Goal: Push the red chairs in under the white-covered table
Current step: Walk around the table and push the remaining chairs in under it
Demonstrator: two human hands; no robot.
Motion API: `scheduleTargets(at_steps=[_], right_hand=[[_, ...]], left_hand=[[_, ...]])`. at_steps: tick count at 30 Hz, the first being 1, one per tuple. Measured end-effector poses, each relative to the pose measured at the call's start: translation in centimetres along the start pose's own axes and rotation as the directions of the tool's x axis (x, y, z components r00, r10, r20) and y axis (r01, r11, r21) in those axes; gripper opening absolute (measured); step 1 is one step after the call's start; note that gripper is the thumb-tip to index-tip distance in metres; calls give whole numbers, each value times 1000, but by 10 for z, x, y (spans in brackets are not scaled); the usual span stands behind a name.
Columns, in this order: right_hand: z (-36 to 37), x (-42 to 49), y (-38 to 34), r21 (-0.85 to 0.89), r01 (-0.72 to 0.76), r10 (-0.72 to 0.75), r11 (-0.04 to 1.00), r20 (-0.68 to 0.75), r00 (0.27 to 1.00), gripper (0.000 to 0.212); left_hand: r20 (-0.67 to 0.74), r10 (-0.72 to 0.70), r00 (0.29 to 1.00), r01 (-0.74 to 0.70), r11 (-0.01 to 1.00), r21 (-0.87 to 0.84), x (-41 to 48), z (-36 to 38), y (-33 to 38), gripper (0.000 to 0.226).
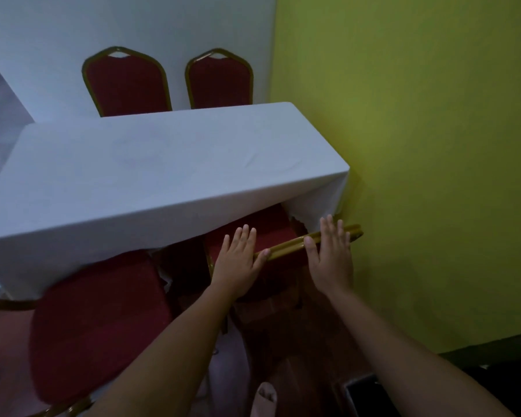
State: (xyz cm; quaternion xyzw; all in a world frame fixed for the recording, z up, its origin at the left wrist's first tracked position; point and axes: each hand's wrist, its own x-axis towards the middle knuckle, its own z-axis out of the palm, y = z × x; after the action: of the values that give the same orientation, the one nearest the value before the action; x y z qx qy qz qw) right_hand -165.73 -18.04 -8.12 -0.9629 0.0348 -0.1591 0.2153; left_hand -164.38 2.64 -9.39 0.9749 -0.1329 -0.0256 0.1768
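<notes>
The white-covered table (151, 173) fills the middle of the view. At its near right corner a red chair (271, 228) with a gold frame sits partly under the cloth. My left hand (238, 260) and my right hand (333, 257) lie flat with fingers spread on the gold top rail (286, 246) of its backrest. Neither hand wraps around the rail. A second red chair (97, 323) stands to the left, its seat mostly outside the table. Two more red chairs (127, 84) (220, 81) stand at the table's far side.
A yellow-green wall (433, 145) runs close along the table's right end. A white wall (73, 31) is behind the far chairs. A dark object (370, 395) lies on the floor at the lower right, and a foot (265, 398) shows at the bottom.
</notes>
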Motion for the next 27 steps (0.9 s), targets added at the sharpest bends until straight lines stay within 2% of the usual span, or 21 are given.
scheduleTargets(at_steps=[3,4,6,8,11,15,21,27], right_hand=[[5,-8,-32,-76,81,-78,994,36,996,72],[9,-11,-46,-112,128,-120,986,72,990,69],[20,-15,-77,-144,177,-158,974,133,978,70],[35,-22,-112,-121,146,-126,982,162,979,71],[59,-33,-159,-120,117,-83,986,258,963,63],[93,-51,-223,-115,156,-102,981,378,920,57],[141,-76,-312,-94,242,-167,966,491,855,57],[183,-86,-389,-42,381,-290,924,573,767,58]], left_hand=[[19,-57,998,57,998,32,-17,-5,-36,99],[26,-90,996,89,995,41,-24,-8,-50,98],[34,-165,986,163,985,56,-39,-18,-78,76],[23,-210,977,209,976,59,-57,-31,-109,65],[4,-255,967,253,963,87,-83,-51,-158,64],[-13,-337,941,336,932,136,-122,-76,-227,63],[-34,-449,893,446,873,197,-181,-112,-314,64],[-97,-594,799,600,775,196,-227,-140,-387,64]])
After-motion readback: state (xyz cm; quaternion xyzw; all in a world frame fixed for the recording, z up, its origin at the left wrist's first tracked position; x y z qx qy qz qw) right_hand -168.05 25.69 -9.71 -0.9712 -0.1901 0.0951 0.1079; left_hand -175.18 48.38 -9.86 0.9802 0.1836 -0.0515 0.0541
